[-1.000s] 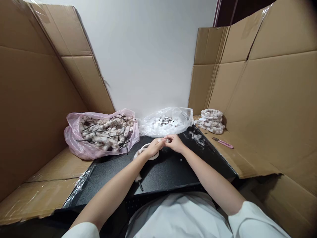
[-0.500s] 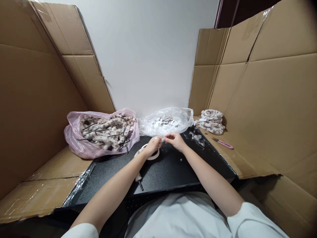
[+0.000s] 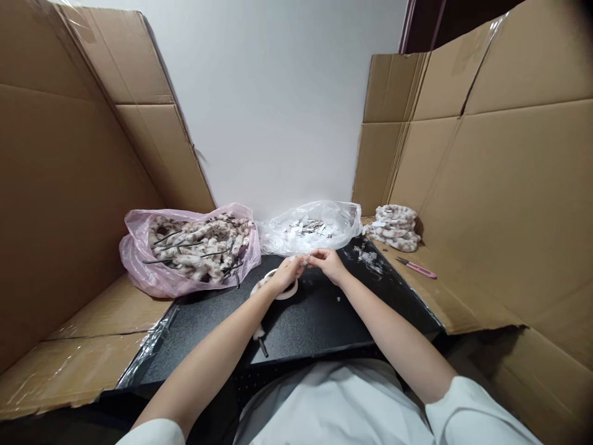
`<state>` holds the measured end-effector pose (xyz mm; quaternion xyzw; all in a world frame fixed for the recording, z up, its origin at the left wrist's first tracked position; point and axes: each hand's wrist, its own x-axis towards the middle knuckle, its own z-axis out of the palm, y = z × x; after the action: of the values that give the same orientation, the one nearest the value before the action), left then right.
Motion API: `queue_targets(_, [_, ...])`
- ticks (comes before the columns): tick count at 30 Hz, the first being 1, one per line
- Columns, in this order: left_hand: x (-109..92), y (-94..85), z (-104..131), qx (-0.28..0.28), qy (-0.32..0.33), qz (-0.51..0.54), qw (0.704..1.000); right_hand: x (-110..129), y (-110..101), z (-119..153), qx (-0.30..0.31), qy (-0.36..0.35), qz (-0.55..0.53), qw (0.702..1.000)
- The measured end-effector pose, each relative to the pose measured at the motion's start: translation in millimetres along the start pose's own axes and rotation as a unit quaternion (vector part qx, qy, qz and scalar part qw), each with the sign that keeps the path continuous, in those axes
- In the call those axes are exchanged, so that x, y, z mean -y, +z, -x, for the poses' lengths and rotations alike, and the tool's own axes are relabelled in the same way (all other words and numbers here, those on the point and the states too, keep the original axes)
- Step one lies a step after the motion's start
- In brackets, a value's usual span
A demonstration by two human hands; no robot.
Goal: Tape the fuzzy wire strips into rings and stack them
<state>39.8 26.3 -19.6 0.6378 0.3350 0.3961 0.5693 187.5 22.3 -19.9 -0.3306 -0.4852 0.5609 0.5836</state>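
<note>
Over the black tabletop [image 3: 319,321], my left hand [image 3: 288,273] and my right hand [image 3: 327,262] meet with fingers pinched. Between their fingertips is a small whitish fluffy piece [image 3: 304,261], largely covered by the fingers. A white ring [image 3: 288,293], like a roll of tape, lies just below my left hand, partly hidden by it. Under my left forearm runs a plush strip [image 3: 257,332]; a dark cord [image 3: 264,348] sticks out of its near end. How the strip connects to the piece in my fingers is hidden.
A pink plastic bag [image 3: 139,272] at the left holds spotted plush strips with dark cords. Behind my hands lies a clear bag [image 3: 343,225] of small labels. Stacked plush rings [image 3: 396,228] and pink snips [image 3: 419,268] sit at the right, near loose fluff [image 3: 369,258]. Cardboard walls [image 3: 519,204] flank both sides.
My fingers have shifted very slightly around the fluffy piece, which both hands still pinch. Everything else stays in place.
</note>
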Motion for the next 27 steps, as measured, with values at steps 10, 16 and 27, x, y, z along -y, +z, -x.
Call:
queue_targets(10, [-9.6,-3.6,-1.0,0.011,0.012,-0.022,1.0,7.3,-17.3,-11.6,-0.079,0.032,-0.156,0.984])
queue_targets(16, [-11.2,-5.6,-1.8,0.029,0.004,-0.033,0.999,8.6,-24.2,-17.0,-0.112,0.034,-0.199,0.973])
queue_targets(27, [-6.2,-17.2,-3.9,0.041,-0.031,-0.048,0.998,9.0,-30.1,-20.3,-0.151,0.037,-0.223,0.962])
